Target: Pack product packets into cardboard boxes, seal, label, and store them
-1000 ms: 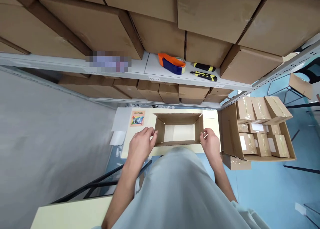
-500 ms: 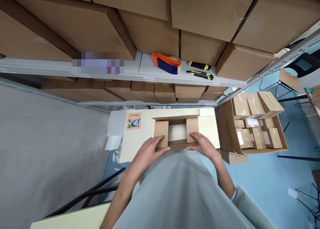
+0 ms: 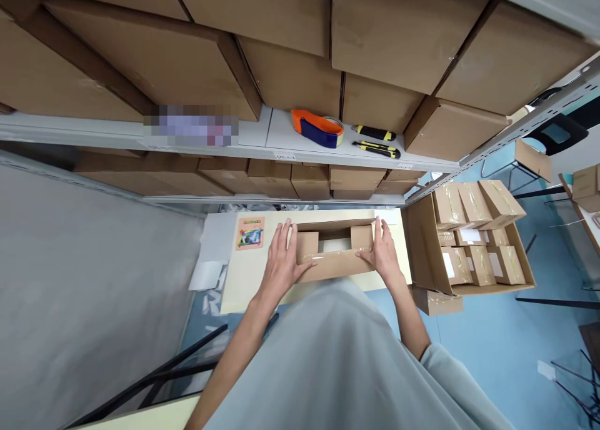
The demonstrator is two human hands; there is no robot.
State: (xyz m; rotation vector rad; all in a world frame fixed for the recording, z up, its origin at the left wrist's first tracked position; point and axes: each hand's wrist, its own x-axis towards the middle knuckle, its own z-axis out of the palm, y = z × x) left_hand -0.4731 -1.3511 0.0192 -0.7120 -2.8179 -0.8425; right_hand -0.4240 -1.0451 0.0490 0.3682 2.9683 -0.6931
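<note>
A small brown cardboard box [image 3: 335,269] sits in front of me at the near edge of the cream table, its end flaps folded in and a pale gap visible between them. The near long flap tilts partly over the opening, with clear tape along it; the far flap stands up. My left hand [image 3: 282,261] lies along the box's left end, fingers stretched toward the far side, thumb on the near flap. At the right end, my right hand [image 3: 384,252] is likewise open, fingertips by the far flap's corner, thumb on the near flap.
An orange-and-blue tape dispenser [image 3: 317,129] and two yellow-black utility knives [image 3: 375,141] lie on the shelf [image 3: 253,136] among large cartons. A picture card [image 3: 250,234] lies on the table [image 3: 241,286]. To the right, a large open carton [image 3: 422,245] holds several small taped boxes.
Both hands have moved from the end flaps to the box's outer ends, fingers now extended away from me. The near flap has risen and tilted inward over the opening.
</note>
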